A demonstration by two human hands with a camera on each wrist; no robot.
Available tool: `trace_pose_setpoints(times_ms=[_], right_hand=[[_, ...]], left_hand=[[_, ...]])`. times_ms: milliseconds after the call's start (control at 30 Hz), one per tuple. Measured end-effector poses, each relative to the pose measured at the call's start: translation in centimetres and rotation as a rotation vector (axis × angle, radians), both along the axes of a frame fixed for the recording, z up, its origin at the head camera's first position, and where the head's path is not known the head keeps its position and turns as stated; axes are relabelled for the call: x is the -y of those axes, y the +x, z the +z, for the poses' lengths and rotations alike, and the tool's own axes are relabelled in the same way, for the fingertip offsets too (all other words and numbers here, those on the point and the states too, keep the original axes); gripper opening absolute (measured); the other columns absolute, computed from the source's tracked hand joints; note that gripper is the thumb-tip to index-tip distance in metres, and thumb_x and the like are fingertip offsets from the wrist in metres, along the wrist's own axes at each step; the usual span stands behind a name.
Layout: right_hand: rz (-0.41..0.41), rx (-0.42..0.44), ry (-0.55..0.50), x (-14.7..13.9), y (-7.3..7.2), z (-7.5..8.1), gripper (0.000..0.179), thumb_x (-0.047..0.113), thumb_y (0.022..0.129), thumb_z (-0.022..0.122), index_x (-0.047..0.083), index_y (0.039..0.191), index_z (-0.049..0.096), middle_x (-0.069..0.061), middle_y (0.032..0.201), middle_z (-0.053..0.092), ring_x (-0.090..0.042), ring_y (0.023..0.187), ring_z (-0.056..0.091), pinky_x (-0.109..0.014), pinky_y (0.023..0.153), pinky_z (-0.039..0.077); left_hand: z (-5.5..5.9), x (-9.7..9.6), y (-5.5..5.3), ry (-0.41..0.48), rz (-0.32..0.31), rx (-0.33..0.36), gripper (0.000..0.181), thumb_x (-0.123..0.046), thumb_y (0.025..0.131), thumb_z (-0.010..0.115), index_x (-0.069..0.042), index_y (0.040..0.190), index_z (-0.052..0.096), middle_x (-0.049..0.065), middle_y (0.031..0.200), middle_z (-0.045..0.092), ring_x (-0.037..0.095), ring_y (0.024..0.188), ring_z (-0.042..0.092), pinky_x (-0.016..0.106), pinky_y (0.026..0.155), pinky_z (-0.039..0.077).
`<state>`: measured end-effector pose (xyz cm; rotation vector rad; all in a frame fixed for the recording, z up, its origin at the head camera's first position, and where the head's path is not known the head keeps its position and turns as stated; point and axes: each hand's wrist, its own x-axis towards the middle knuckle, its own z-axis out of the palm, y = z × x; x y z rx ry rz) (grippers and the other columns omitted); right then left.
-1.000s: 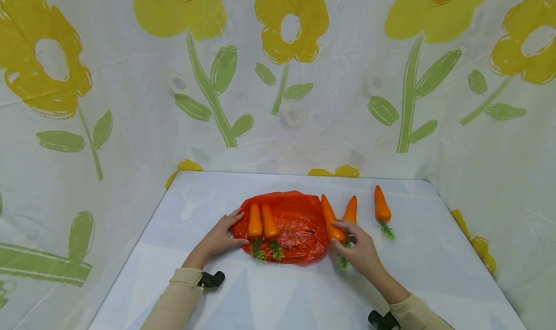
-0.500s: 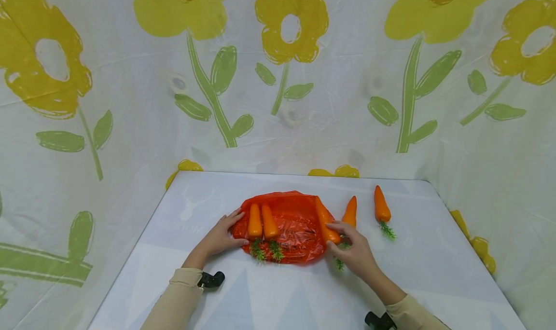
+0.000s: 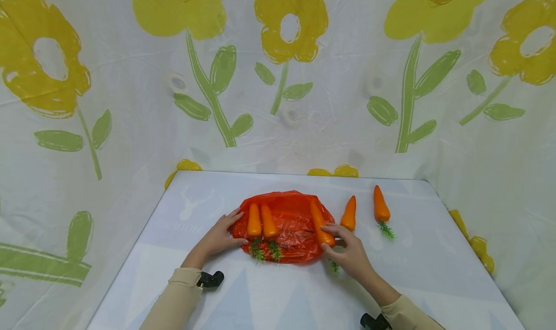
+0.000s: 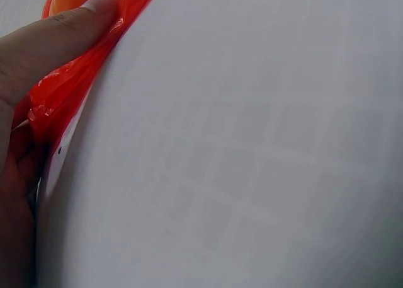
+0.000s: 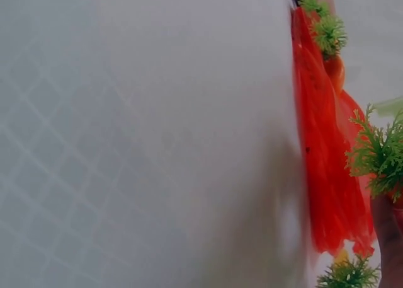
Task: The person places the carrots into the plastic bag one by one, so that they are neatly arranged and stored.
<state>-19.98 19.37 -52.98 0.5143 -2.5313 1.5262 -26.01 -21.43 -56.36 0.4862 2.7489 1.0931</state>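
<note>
Left hand: thumb and fingers (image 3: 221,236) grip the near-left edge of the red bag (image 3: 297,231).
Right hand: this one (image 3: 347,253) pinches the thick end of a carrot (image 3: 319,224), tip pointing away, over the bag's right part; contact with the plastic cannot be told.
Red bag: spread flat and crumpled between the hands.
Paired carrots: two (image 3: 262,224) lie side by side on the bag, just right of the left hand, leafy ends nearest the person.
Outer carrots: one (image 3: 349,214) just beyond the right hand, another (image 3: 381,204) farther to its right.
Tabletop: white (image 3: 243,301) under both hands, printed with pale blue triangles and, beyond the left hand, a faint deer head.
Walls: whitish, creased sheeting (image 3: 330,132) ahead of and to either side of the hands, with large yellow flowers on green stems.
Wrists: beige sleeves (image 3: 175,294), a black device (image 3: 211,279) at each.
</note>
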Motion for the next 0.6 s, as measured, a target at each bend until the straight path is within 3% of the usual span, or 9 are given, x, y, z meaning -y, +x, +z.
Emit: trace_pose_setpoints(times_ms=[600], right_hand=[[0.013,0.012,-0.005,1.1,-0.1,-1.0,0.042,0.010,0.088,0.080,0.016,0.127,0.069,0.001,0.122,0.068,-0.019,0.104,0.064,-0.027,0.086,0.059]], left_hand=[[0.2,0.0,0.1,-0.006,-0.009,-0.009,0.095,-0.046,0.082,0.083,-0.007,0.157,0.040,0.011,0.167,0.026,0.052,0.150,0.018,0.066,0.119,0.019]])
